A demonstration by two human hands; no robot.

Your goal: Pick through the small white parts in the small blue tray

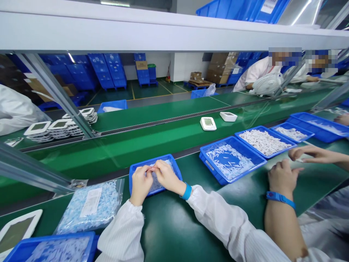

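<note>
My left hand (141, 182) and my right hand (165, 175) meet above a small blue tray (177, 169), thumbs and fingertips pinched close together. Whatever they hold between the fingertips is too small or too hidden to make out. Small pale pieces (156, 183) lie in the tray beneath my hands, partly covered by them. A blue band (187, 191) circles my right wrist over the edge of a white sleeve. Left of the tray lies a clear plastic bag (91, 205) of light-blue and white small parts, with a white label on it.
Right of me, a co-worker's hands (283, 178) work beside a blue tray of white strips (229, 160) and a tray of small white parts (263, 142). White devices with screens (208, 123) sit on the green conveyor (163, 140). A metal post (58, 96) stands at left.
</note>
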